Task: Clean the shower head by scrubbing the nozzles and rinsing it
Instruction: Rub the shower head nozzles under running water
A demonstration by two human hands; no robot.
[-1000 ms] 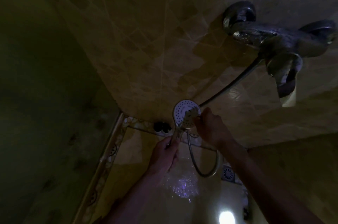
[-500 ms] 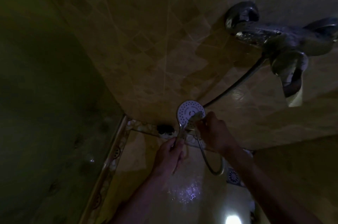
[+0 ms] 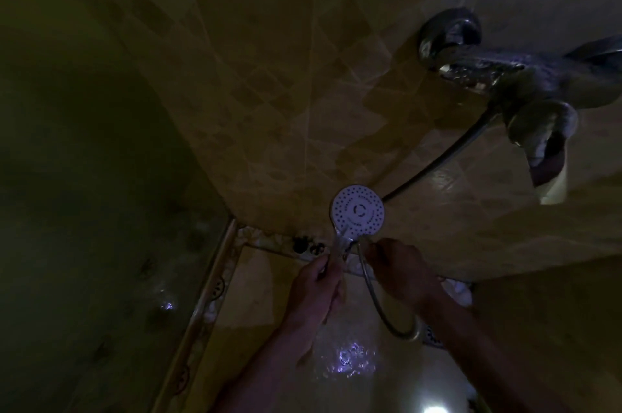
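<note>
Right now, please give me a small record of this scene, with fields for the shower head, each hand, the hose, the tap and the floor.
shower head: white round face turned toward the camera, nozzle dots visible
left hand: grips the handle below the head
right hand: curled at the lower edge of the head; what it holds is too dark to tell
hose: runs from the tap, loops low behind the right hand
tap: chrome mixer on the tiled wall, upper right
floor: wet, glinting patch below the hands
</note>
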